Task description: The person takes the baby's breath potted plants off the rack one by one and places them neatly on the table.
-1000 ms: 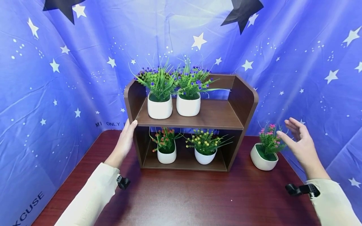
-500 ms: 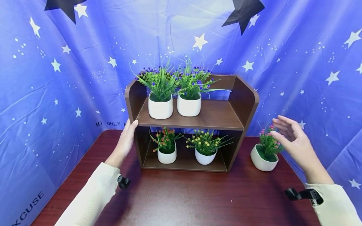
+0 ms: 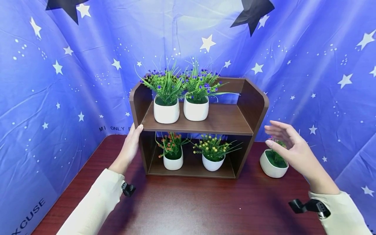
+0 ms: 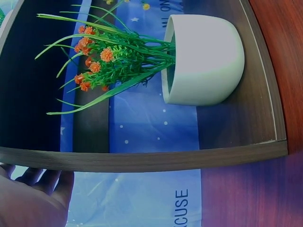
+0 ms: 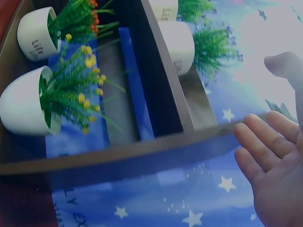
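A brown two-tier shelf (image 3: pixel 199 130) stands on the table. Against its left side panel rests the left hand (image 3: pixel 130 147), thumb on the front edge; the left wrist view shows this hand (image 4: pixel 35 198) with its fingers behind the panel. The right hand (image 3: pixel 293 150) hovers with thumb and fingers apart, partly covering a pink-flowered plant in a cream pot (image 3: pixel 273 164) right of the shelf. In the right wrist view the right hand (image 5: pixel 279 165) holds nothing and is beside the shelf's side panel (image 5: pixel 142 147).
Two purple-flowered plants in white pots (image 3: pixel 166 112) (image 3: pixel 196 109) stand on the upper tier. Below are an orange-flowered pot (image 3: pixel 173 162) and a yellow-flowered pot (image 3: pixel 213 163). Blue star-patterned cloth (image 3: pixel 73 81) surrounds the dark red table (image 3: pixel 182 202).
The right hand has moved left, from beside the pink-flowered plant to a place in front of its flowers, nearer the shelf. The left hand and the pots have stayed put.
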Demonstrator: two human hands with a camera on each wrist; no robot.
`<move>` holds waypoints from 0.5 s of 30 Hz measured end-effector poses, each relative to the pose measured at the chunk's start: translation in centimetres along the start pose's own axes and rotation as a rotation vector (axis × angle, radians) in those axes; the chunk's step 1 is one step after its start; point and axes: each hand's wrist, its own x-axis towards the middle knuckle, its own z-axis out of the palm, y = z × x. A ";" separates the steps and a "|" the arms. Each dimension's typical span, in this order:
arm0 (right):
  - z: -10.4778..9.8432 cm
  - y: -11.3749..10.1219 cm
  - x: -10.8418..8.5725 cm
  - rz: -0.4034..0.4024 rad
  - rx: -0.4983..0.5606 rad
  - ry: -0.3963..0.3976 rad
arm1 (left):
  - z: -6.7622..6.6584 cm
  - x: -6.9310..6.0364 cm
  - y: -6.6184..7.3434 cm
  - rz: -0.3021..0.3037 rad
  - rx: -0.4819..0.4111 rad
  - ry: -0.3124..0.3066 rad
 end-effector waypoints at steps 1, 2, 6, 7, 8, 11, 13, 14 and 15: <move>0.2 -0.2 0.1 -0.001 -0.003 -0.011 | 0.0 0.0 0.0 -0.001 0.000 0.001; 0.5 -0.4 0.2 -0.001 -0.005 -0.023 | 0.0 0.0 0.0 -0.002 0.001 0.002; 1.7 -0.9 0.8 0.000 -0.005 -0.065 | 0.0 -0.1 0.1 0.000 0.001 0.003; 2.0 -1.0 0.9 -0.004 -0.003 -0.074 | 0.0 -0.1 0.1 0.000 0.002 0.002; 2.3 -1.0 1.1 -0.007 -0.001 -0.083 | 0.0 -0.1 0.1 -0.002 0.004 0.001; 3.3 -1.1 1.7 -0.018 0.011 -0.106 | 0.0 -0.1 0.1 -0.007 0.011 -0.001; 3.9 -1.2 2.2 -0.019 0.026 -0.118 | 0.0 -0.1 0.1 -0.008 0.013 0.000; 4.2 -1.2 2.4 -0.017 0.030 -0.123 | 0.0 -0.1 0.1 -0.008 0.015 0.000; 4.5 -1.2 2.7 -0.013 0.032 -0.128 | 0.0 0.0 0.1 -0.004 0.016 0.000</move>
